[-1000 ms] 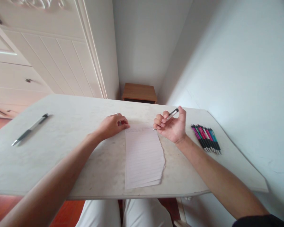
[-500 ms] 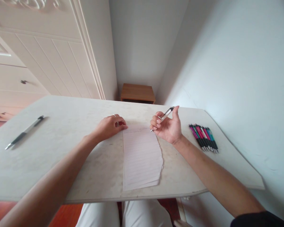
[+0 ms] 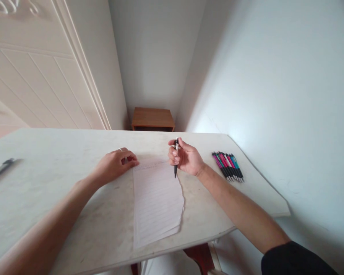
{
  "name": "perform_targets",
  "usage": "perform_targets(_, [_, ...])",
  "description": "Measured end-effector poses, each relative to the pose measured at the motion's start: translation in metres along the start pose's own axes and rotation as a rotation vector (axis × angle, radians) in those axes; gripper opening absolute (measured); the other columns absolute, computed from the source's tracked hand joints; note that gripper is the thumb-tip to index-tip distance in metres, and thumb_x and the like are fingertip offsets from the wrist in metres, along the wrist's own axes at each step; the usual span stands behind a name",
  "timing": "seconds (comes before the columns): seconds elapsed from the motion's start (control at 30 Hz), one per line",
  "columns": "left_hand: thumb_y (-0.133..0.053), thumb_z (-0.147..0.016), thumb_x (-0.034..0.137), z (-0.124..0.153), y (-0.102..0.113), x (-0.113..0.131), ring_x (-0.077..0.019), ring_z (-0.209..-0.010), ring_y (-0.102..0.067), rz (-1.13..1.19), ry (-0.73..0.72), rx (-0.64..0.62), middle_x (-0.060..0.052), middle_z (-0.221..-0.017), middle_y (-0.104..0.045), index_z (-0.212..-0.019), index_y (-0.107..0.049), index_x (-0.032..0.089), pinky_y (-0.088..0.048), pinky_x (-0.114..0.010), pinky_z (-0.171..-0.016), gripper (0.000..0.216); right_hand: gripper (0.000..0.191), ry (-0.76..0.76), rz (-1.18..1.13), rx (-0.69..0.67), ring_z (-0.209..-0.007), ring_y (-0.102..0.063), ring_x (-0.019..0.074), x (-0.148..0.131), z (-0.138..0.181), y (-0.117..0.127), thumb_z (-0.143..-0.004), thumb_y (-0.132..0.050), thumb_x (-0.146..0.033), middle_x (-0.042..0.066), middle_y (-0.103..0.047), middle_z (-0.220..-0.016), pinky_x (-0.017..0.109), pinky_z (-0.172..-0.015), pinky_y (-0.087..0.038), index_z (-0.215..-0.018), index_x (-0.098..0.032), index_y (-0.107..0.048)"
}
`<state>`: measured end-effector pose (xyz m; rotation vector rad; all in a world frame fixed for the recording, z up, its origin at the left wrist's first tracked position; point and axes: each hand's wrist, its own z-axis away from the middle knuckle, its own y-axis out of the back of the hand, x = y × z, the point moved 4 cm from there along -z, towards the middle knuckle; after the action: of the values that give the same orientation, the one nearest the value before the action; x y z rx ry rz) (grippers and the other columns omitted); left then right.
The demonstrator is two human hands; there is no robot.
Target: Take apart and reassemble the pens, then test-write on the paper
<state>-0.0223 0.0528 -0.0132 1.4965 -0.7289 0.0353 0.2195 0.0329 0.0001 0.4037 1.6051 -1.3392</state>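
With right hand (image 3: 187, 156) first: gripping a pen (image 3: 176, 171), fingers wrapped round it, thumb up near the top end. Holding it close to upright, tip down toward six o'clock, tail up at twelve. Poised right by the torn edge of the paper (image 3: 157, 206); can't tell about contact at the tip.

Down to seven o'clock of that pen, onto the paper: lying flat on the table (image 3: 200, 212), faintly ruled, ragged along the three o'clock side, marked across the top with writing (image 3: 151, 167) too small to read.

Over to nine o'clock, to left hand (image 3: 113, 167): half-curled, showing a gap behind the thumb, wearing a ring (image 3: 120, 149), resting just by the paper's eleven o'clock corner.

Swinging out to three o'clock, past the wrist, and meeting a row of pens (image 3: 227, 167): lying side by side, purple, pink, white and blue, black at the grips, pointing to five o'clock.

Way out at nine, spotting a lone pen (image 3: 0, 170), white and dark grey, cut by the view's edge.

Up at eleven, catching a wooden stand (image 3: 153, 117) past the table; at ten, a cabinet (image 3: 46, 84); at two, a pale wall (image 3: 275, 95). Down at four, reaching a black sleeve (image 3: 295, 259).
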Motion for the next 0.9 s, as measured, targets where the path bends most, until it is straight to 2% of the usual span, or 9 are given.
perform_targets(0.1, [-0.051, -0.083, 0.053, 0.0, 0.001, 0.001, -0.017, -0.073, -0.059, -0.008, 0.002, -0.008, -0.001, -0.09, -0.066, -0.085, -0.071, 0.025, -0.042, -0.028, -0.069, 0.034, 0.037, -0.064, 0.317, 0.03, -0.053, -0.043, 0.0088, -0.012, 0.005, 0.009, -0.084, -0.061, -0.052, 0.0, -0.054, -0.067, 0.022, -0.051, -0.034, -0.084, -0.016, -0.068])
perform_targets(0.2, [-0.05, -0.083, 0.053, 0.0, 0.003, 0.004, -0.0171, -0.072, -0.059, -0.018, 0.003, -0.019, -0.001, -0.09, -0.066, -0.085, -0.071, 0.025, -0.042, -0.028, -0.069, 0.035, 0.04, -0.019, 0.846, 0.118, -0.062, -0.05, 0.0118, -0.028, 0.013, 0.023, -0.081, -0.063, -0.054, 0.003, -0.06, -0.072, 0.023, -0.056, -0.036, -0.082, -0.015, -0.071])
perform_targets(0.3, [-0.049, -0.083, 0.054, 0.0, 0.003, 0.006, -0.0173, -0.072, -0.059, -0.03, -0.001, -0.022, -0.001, -0.091, -0.067, -0.085, -0.07, 0.025, -0.042, -0.028, -0.068, 0.036, 0.04, 0.074, 1.414, 0.287, -0.058, -0.044, 0.011, -0.043, 0.019, 0.038, -0.083, -0.059, -0.049, -0.001, -0.051, -0.059, 0.024, -0.056, -0.03, -0.062, -0.016, -0.066])
perform_targets(0.37, [-0.048, -0.083, 0.053, -0.001, 0.003, 0.005, -0.0174, -0.07, -0.058, -0.044, 0.005, -0.02, -0.002, -0.09, -0.068, -0.085, -0.07, 0.025, -0.042, -0.028, -0.068, 0.036, 0.04, 0.103, 1.609, 0.391, -0.055, -0.042, 0.0105, -0.051, 0.022, 0.047, -0.084, -0.058, -0.045, -0.002, -0.047, -0.055, 0.025, -0.056, -0.027, -0.058, -0.016, -0.063])
perform_targets(0.47, [-0.047, -0.084, 0.054, -0.001, 0.003, 0.003, -0.0181, -0.07, -0.059, -0.046, 0.003, -0.012, -0.002, -0.09, -0.068, -0.086, -0.069, 0.026, -0.042, -0.027, -0.069, 0.036, 0.032, 0.083, 1.699, 0.519, -0.058, -0.047, 0.0113, -0.063, 0.026, 0.059, -0.082, -0.06, -0.042, -0.001, -0.053, -0.057, 0.025, -0.056, -0.028, -0.065, -0.017, -0.068])
perform_targets(0.57, [-0.048, -0.084, 0.055, 0.0, 0.004, 0.003, -0.0192, -0.073, -0.06, -0.033, -0.012, -0.011, -0.002, -0.092, -0.07, -0.085, -0.069, 0.026, -0.043, -0.028, -0.07, 0.036, 0.028, -0.036, 1.721, 0.616, -0.059, -0.052, 0.0129, -0.072, 0.033, 0.072, -0.079, -0.064, -0.042, 0.0, -0.059, -0.059, 0.024, -0.055, -0.03, -0.068, -0.017, -0.07])
perform_targets(0.63, [-0.048, -0.084, 0.054, 0.0, 0.005, 0.004, -0.0194, -0.074, -0.061, -0.033, -0.008, -0.006, 0.0, -0.093, -0.071, -0.084, -0.069, 0.027, -0.043, -0.028, -0.071, 0.034, 0.024, -0.158, 1.724, 0.651, -0.061, -0.056, 0.0139, -0.074, 0.037, 0.08, -0.077, -0.067, -0.04, 0.002, -0.064, -0.062, 0.024, -0.055, -0.032, -0.069, -0.017, -0.071])
perform_targets(0.73, [-0.048, -0.084, 0.054, 0.0, 0.007, 0.005, -0.0192, -0.072, -0.061, -0.042, 0.008, 0.0, 0.002, -0.091, -0.071, -0.083, -0.069, 0.028, -0.044, -0.028, -0.07, 0.033, 0.015, -0.301, 1.742, 0.67, -0.071, -0.063, 0.0159, -0.076, 0.041, 0.087, -0.073, -0.074, -0.033, 0.005, -0.073, -0.079, 0.023, -0.058, -0.038, -0.077, -0.018, -0.073])
perform_targets(0.9, [-0.047, -0.084, 0.058, -0.001, 0.007, 0.002, -0.0203, -0.074, -0.062, -0.051, 0.017, -0.003, 0.004, -0.091, -0.071, -0.082, -0.067, 0.032, -0.046, -0.031, -0.072, 0.033, 0.014, -0.407, 1.762, 0.767, -0.08, -0.067, 0.0205, -0.087, 0.051, 0.091, -0.071, -0.077, -0.027, 0.01, -0.075, -0.09, 0.026, -0.063, -0.043, -0.081, -0.018, -0.073])
